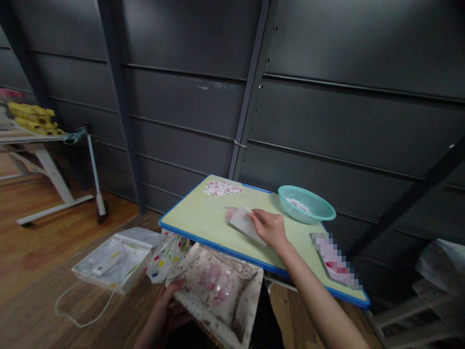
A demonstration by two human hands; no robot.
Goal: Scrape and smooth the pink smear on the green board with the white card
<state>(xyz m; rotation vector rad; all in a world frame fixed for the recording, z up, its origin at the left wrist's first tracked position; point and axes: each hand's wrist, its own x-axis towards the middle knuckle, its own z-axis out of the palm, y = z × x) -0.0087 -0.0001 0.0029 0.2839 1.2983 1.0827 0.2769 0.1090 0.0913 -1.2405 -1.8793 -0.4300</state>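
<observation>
My right hand pinches a thin white card and holds it tilted against the top of a small yellow table with a blue edge. Just beyond the card lies a little heap of pinkish bits. My left hand grips the left side of an open, stained box below the table's near edge; pink pieces lie inside it. A larger spread of pink and white pieces is at the table's far left corner. A turquoise plastic basket with white pieces stands at the right.
A flat, partly pixelated object lies on the table's right end. An open white box with a cord sits at lower left, beside a dotted plastic bag. Yellow egg trays rest on another table. Dark panels stand behind.
</observation>
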